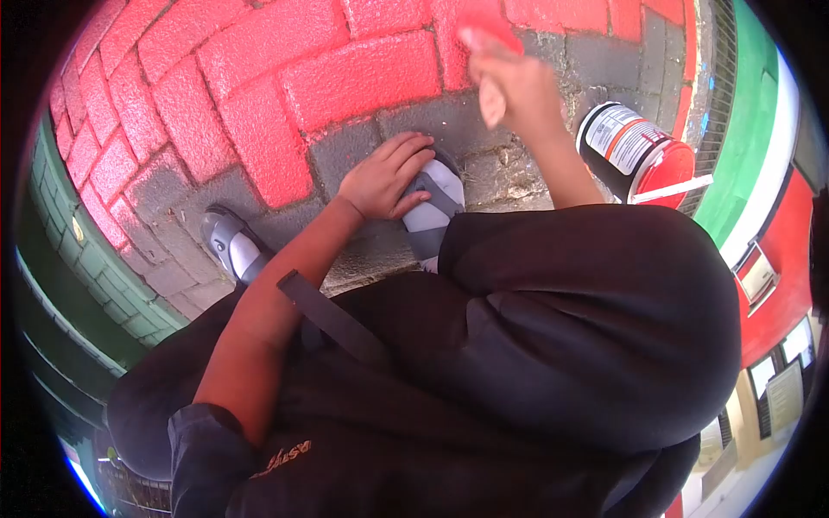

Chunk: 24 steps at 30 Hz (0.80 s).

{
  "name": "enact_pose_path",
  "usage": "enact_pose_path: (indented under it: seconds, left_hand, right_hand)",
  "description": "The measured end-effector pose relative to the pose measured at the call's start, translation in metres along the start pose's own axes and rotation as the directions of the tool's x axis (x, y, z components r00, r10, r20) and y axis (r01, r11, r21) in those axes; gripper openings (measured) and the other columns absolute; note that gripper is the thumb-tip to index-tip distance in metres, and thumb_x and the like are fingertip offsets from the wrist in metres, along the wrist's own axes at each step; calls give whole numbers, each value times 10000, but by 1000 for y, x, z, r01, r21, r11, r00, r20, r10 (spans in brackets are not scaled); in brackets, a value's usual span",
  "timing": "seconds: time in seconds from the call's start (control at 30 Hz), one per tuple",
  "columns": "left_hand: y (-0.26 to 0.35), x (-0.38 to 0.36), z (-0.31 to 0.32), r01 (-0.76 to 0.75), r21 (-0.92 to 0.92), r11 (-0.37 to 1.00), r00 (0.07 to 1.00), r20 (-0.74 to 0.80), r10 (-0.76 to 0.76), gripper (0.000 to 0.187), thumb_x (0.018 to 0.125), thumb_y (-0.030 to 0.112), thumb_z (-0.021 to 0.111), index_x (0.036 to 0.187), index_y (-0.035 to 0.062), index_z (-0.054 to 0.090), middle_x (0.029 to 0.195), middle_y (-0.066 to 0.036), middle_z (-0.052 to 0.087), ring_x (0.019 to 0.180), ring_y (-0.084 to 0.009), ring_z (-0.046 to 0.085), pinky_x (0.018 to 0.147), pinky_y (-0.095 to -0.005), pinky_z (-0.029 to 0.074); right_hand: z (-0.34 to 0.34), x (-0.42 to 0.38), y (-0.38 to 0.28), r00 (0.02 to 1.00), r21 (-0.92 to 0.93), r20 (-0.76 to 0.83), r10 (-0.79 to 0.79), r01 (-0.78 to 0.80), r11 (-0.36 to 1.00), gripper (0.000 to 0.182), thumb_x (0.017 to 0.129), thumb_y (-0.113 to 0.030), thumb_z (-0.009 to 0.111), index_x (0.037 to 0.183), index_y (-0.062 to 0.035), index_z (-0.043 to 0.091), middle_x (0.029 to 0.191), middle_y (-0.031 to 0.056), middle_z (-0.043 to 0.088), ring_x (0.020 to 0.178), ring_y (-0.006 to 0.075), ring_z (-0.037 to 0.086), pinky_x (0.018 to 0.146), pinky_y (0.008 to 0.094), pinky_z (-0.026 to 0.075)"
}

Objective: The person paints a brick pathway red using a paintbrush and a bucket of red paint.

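My right hand is closed around the handle of a paintbrush, somewhat smeared by motion. Its red-coated end is over the paving bricks, where fresh red paint meets bare grey brick. My left hand lies with fingers stretched out over the strapped sandal on one foot. To the right of my right forearm, a paint bucket with a white label leans at an angle in view, red paint at its mouth and a white stick or handle across it.
My other shoe stands on grey bricks at left. A green-painted brick strip borders the left side. At right run a drain grate and a green painted band. Beside the bucket the ground is rough and broken.
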<state>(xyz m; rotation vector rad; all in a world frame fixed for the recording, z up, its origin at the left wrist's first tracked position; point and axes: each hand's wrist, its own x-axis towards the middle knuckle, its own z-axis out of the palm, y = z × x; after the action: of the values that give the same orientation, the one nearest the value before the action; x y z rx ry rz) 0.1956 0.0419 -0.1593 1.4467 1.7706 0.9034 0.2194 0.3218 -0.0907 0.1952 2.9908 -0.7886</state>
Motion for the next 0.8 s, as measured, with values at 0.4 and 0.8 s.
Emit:
enact_pose_path:
  seconds: [0.4,0.8]
  left_hand:
    - [-1,0,-3,-3,25,1000,1000,-2,3,637,906,421,674,1349,-14,531,1470,-194,489,1400,-394,437,1185,-474,370]
    - [1,1,1,-18,13,1000,1000,-14,19,638,889,384,686,1352,-22,520,1470,-205,489,1402,-415,433,1186,-490,361]
  right_hand:
    - [-8,9,37,873,268,-360,329,-240,933,175,870,-70,714,742,-80,595,857,88,764,713,180,722,667,332,568]
    - [1,5,29,632,934,117,766,-333,132,242,854,17,762,713,-38,572,961,126,767,904,190,740,728,309,602]
